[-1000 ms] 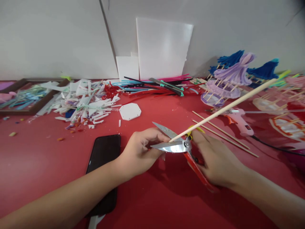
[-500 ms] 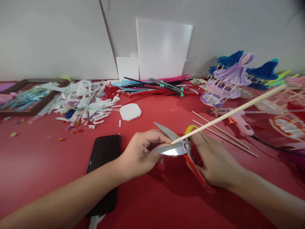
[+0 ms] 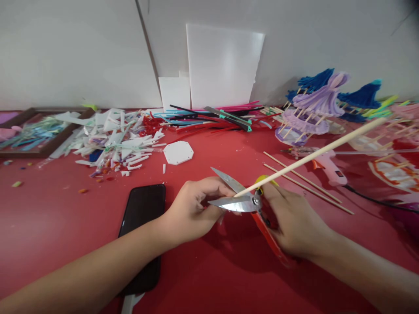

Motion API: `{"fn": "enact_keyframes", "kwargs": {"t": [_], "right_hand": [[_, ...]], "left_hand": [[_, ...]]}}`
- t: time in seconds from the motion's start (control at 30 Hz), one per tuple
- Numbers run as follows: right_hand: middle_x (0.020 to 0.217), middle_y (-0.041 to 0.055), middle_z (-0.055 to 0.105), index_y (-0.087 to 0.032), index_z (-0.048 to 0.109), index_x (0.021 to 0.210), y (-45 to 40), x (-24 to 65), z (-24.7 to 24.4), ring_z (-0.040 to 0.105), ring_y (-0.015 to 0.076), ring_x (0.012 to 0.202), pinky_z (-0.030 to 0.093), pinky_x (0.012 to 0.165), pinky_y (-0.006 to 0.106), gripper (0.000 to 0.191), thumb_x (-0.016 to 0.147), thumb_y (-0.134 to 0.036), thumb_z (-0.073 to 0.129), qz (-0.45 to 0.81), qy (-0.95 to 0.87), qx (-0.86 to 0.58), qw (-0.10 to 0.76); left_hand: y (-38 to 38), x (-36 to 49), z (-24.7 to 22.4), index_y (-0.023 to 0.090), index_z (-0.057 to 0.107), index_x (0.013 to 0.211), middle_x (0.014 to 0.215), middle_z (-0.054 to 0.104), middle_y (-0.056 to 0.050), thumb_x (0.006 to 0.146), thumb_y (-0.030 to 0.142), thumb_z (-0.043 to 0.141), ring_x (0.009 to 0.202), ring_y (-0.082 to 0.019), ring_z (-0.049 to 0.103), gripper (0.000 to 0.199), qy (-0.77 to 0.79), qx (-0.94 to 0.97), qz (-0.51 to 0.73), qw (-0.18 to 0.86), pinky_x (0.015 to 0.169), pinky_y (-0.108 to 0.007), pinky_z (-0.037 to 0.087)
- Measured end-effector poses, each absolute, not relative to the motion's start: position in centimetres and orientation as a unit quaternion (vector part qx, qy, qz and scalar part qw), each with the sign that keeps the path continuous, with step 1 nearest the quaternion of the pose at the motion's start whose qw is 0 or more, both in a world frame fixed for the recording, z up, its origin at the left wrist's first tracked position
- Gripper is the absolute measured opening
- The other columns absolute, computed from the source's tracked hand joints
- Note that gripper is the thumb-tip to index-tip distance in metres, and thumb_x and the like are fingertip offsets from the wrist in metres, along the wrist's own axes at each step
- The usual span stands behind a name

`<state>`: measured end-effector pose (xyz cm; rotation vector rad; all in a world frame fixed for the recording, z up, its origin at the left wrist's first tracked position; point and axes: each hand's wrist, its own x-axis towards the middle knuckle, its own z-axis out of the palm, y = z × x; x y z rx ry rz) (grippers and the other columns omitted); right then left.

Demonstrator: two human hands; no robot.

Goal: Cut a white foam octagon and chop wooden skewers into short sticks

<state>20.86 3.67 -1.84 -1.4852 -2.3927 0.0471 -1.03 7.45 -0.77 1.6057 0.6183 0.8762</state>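
My left hand [image 3: 198,207] pinches the near end of a long pale wooden stick [image 3: 314,153], which slants up to the right. Wrapped round the red and yellow handles of a pair of scissors [image 3: 238,204] is my right hand [image 3: 294,218]. The scissor blades stand apart, with the stick between them close to my left fingertips. Two thinner wooden sticks [image 3: 304,186] lie on the red table beyond my right hand. A white octagonal plate [image 3: 178,152] with small holes round its edge lies ahead of my left hand.
A black phone [image 3: 140,235] lies beside my left forearm. White scraps [image 3: 121,139] are heaped at the left, near a brown frame [image 3: 42,150]. Coloured pipe cleaners [image 3: 209,118] and a cutter knife [image 3: 229,117] lie at the back. A pink glue gun [image 3: 330,168] and a purple-roofed model [image 3: 314,104] stand right.
The scissors' lower handle has drawn in very slightly, and the view has shifted a little. Both hands keep their hold on the stick and the scissors.
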Motion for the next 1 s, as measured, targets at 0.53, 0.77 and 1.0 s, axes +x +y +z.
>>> {"fn": "enact_keyframes", "kwargs": {"t": [0.53, 0.77, 1.0], "right_hand": [[0.074, 0.0109, 0.062, -0.019, 0.046, 0.088, 3.83, 20.9, -1.67, 0.061, 0.0251, 0.063, 0.045, 0.052, 0.033, 0.013, 0.076, -0.024, 0.043, -0.002, -0.838, -0.525, 0.152], [0.08, 0.014, 0.062, -0.016, 0.046, 0.092, 3.85, 20.94, -1.69, 0.061, 0.0276, 0.069, 0.049, 0.057, 0.037, 0.02, 0.077, -0.028, 0.045, -0.024, -0.846, -0.507, 0.164], [0.076, 0.0121, 0.059, -0.017, 0.046, 0.091, 3.86, 20.79, -1.55, 0.057, 0.026, 0.065, 0.045, 0.053, 0.035, 0.017, 0.078, -0.029, 0.043, -0.016, -0.844, -0.511, 0.16]], "left_hand": [[7.46, -1.0, -0.26, 0.015, 0.061, 0.078, 0.058, 0.059, 0.003, 0.08, 0.007, 0.054, 0.048, -0.007, 0.054, 0.011, 0.288, 0.678, 0.359, 0.573, 0.047, -0.016, 0.043], [7.62, -1.03, -0.26, 0.014, 0.062, 0.078, 0.066, 0.065, -0.002, 0.08, 0.01, 0.055, 0.05, -0.008, 0.058, 0.009, 0.296, 0.691, 0.354, 0.557, 0.049, -0.017, 0.047], [7.71, -0.92, -0.22, 0.013, 0.063, 0.077, 0.073, 0.068, -0.006, 0.081, 0.013, 0.055, 0.06, -0.012, 0.064, 0.009, 0.301, 0.699, 0.352, 0.545, 0.054, -0.02, 0.049]]}}
